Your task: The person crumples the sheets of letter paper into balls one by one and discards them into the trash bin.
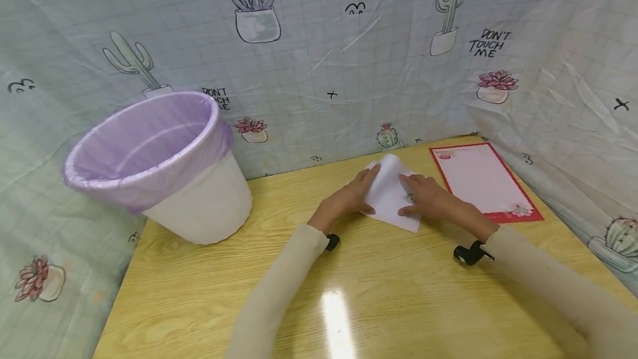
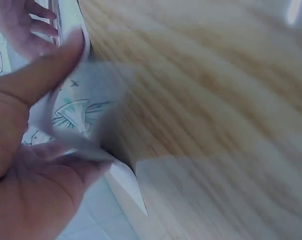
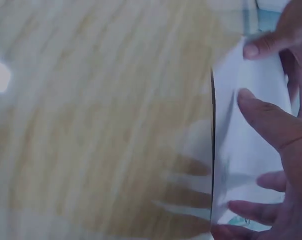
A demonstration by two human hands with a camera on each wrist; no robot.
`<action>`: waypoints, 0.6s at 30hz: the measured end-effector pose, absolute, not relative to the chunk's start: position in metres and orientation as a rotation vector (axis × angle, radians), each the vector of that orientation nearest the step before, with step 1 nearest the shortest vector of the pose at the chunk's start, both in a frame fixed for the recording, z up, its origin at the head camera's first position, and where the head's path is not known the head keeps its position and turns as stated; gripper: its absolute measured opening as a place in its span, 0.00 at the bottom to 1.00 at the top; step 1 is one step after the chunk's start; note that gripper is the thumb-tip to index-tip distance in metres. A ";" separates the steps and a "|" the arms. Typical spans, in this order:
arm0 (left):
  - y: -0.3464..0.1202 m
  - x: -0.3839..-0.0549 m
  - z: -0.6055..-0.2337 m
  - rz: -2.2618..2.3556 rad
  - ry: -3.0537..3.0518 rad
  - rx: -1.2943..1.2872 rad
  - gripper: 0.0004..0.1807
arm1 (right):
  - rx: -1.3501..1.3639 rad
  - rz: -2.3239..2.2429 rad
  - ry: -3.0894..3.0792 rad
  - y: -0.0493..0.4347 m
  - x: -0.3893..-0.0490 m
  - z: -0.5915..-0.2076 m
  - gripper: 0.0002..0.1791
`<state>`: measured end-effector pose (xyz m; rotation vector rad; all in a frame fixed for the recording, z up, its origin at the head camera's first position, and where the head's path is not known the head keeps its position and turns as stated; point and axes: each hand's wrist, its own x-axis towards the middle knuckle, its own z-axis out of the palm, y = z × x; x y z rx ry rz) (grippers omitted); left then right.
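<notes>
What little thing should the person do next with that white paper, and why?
I'd probably bring the left hand and right hand slightly closer together: they touch opposite sides of the white sheet, which already curves between them but isn't crumpled.

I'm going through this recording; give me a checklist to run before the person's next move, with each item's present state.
1. Left hand touching the white paper: ok.
2. Right hand touching the paper too: ok.
3. Paper lying flat: not ok; it curves up between the hands.
4. Paper creased sharply: cannot tell; the hands cover part of it.
5. Red-bordered sheet apart from the hands: ok; it lies on the table, to their right.
6. Bin empty: cannot tell; its bottom is hidden.
</notes>
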<state>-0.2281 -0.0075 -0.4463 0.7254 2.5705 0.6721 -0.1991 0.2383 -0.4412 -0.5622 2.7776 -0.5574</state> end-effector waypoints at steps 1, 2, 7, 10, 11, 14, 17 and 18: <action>-0.009 -0.227 -0.446 0.714 2.566 0.726 0.62 | -0.540 -0.591 2.783 0.239 -0.201 -0.440 0.55; -0.011 -0.225 -0.446 0.748 2.565 0.731 0.61 | -0.534 -0.624 2.793 0.240 -0.203 -0.438 0.55; -0.019 -0.220 -0.449 0.821 2.592 0.829 0.55 | -0.553 -0.851 2.803 0.245 -0.212 -0.432 0.50; -0.023 -0.217 -0.451 0.826 2.602 0.912 0.52 | -0.572 -0.949 2.820 0.247 -0.214 -0.430 0.44; -0.024 -0.216 -0.451 0.824 2.605 0.933 0.50 | -0.582 -0.970 2.836 0.246 -0.214 -0.430 0.42; -0.027 -0.213 -0.448 0.790 2.641 0.972 0.46 | -0.619 -1.028 2.903 0.246 -0.213 -0.429 0.37; -0.030 -0.210 -0.443 0.710 2.694 0.967 0.43 | -0.658 -1.044 2.972 0.244 -0.212 -0.428 0.35; -0.031 -0.209 -0.442 0.683 2.710 0.961 0.42 | -0.673 -1.045 2.988 0.243 -0.212 -0.428 0.34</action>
